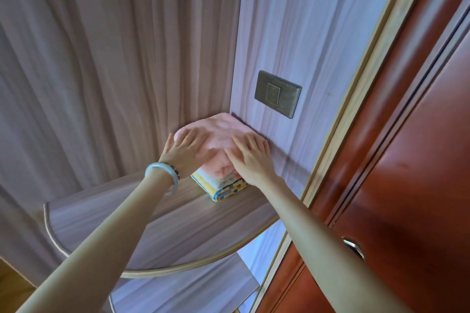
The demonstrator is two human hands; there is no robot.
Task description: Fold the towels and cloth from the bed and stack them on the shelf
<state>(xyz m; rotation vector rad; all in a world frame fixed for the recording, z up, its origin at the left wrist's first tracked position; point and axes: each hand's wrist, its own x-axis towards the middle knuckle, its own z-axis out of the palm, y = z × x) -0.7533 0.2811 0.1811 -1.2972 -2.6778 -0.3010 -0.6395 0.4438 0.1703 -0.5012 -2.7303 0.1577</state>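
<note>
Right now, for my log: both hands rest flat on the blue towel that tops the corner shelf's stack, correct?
Not quite. The head view shows the left hand and right hand resting flat on a pink towel, not a blue one, topping the stack on the corner shelf.

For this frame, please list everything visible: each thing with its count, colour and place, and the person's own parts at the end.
pink towel: one, pink, folded, top of the stack in the shelf's back corner
white towel: one, whitish, folded, under the pink one
patterned cloth: one, yellow and blue, folded, bottom of the stack
shelf: one, grey wood grain with pale rim, rounded, in the wall corner
lower shelf: one, same finish, below
wall switch: one, bronze, right wall above the stack
door: one, reddish brown, right side
door handle: one, metallic, partly hidden by the right forearm
bracelet: one, pale green, left wrist
left hand: flat on the pink towel
right hand: flat on the pink towel
</note>
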